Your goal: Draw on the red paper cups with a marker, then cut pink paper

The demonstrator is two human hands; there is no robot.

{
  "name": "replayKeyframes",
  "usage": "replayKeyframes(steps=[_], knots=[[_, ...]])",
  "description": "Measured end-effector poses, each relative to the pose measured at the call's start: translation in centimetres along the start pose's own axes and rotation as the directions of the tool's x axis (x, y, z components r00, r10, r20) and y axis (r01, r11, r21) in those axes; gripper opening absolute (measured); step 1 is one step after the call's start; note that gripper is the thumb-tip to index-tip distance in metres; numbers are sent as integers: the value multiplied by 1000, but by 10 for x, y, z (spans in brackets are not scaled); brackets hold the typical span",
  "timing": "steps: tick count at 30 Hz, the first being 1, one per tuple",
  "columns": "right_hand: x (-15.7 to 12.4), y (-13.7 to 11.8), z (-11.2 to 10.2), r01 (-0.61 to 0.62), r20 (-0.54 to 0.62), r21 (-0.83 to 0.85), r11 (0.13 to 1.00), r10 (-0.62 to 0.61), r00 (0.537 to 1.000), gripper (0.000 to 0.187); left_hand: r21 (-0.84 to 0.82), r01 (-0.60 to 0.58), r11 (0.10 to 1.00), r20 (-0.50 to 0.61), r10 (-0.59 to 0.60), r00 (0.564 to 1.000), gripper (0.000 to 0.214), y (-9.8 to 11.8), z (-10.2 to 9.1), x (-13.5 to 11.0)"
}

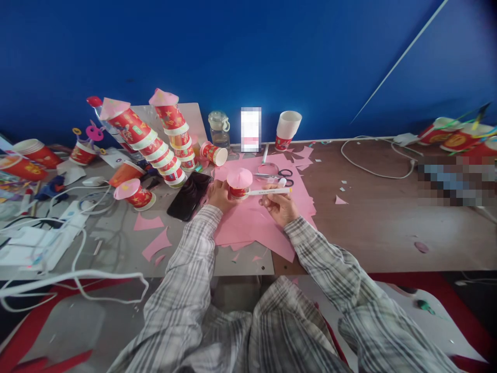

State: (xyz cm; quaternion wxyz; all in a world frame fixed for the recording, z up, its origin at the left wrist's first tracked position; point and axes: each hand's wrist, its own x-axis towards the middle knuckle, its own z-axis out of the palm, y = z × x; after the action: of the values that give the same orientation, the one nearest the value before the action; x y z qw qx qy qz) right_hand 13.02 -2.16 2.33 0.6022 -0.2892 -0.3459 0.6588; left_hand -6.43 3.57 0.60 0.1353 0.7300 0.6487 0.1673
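Observation:
My left hand (219,195) is closed round a small red paper cup (238,191) topped with a pink paper cone lid (239,177). My right hand (280,205) grips a white glue stick or marker (268,191), held level with its tip against the cup's side. Both hands hover over a pile of pink paper sheets (252,223) on the table. A pair of scissors (276,174) lies just behind the hands.
Two leaning stacks of red cups with pink cone tops (151,142) stand at the back left, one more capped cup (135,194) near a black phone (189,196). A glass jar (219,128), white cups (288,127), cables (373,160) and pink scraps lie about.

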Motion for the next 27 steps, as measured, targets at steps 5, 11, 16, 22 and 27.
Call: replayKeyframes(steps=[5, 11, 16, 22, 27], knots=[[2, 2, -2, -2, -9, 1, 1000, 2, 1000, 11, -9, 15, 1000, -22, -16, 1000, 76, -1, 2, 2], [3, 0, -4, -4, -34, 33, 999, 5, 999, 11, -51, 20, 999, -23, -21, 1000, 71, 4, -5, 0], [3, -2, -3, 7, -46, 35, 999, -5, 999, 11, -74, 17, 997, -13, -18, 1000, 68, 6, -8, -1], [3, -2, -4, 18, -33, 26, 999, -17, 999, 10, -69, 34, 997, -6, -34, 999, 65, 6, -8, -1], [3, -1, -3, 43, -20, 11, 999, -43, 999, 13, -30, 38, 999, -10, -38, 999, 70, 5, -4, 0]])
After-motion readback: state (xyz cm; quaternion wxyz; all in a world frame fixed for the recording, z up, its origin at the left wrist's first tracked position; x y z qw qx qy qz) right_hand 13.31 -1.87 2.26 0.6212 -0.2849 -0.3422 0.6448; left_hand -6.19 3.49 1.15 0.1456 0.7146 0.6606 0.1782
